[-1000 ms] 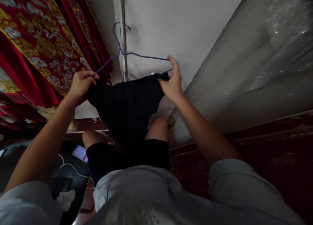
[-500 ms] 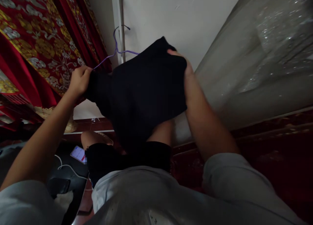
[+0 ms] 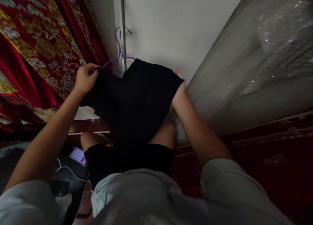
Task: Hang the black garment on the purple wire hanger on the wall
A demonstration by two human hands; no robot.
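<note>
A black short-sleeved shirt (image 3: 137,97) hangs spread out before me on a thin purple hanger (image 3: 120,52). The hanger's hook and part of both arms show above the neckline; the rest is inside the cloth. At the left shoulder, my left hand (image 3: 85,78) pinches the fabric beside the hanger's arm. My right hand (image 3: 179,88) is at the sleeve on the other side, holding its edge. One digit sticks up past the cloth, and the other fingers are hidden behind it. Below, the shirt hangs down between my knees.
Red curtains with gold and silver patterns (image 3: 46,39) hang at the left. A white panel (image 3: 171,26) stands ahead, and clear plastic sheeting (image 3: 276,55) covers the right side. A lit phone (image 3: 77,155) and a white cable (image 3: 70,171) lie on a dark surface at lower left.
My right hand has moved down and a little left with the sleeve. The shirt's right shoulder now lies lower over the hanger, and the neckline shows. My left hand has shifted slightly right.
</note>
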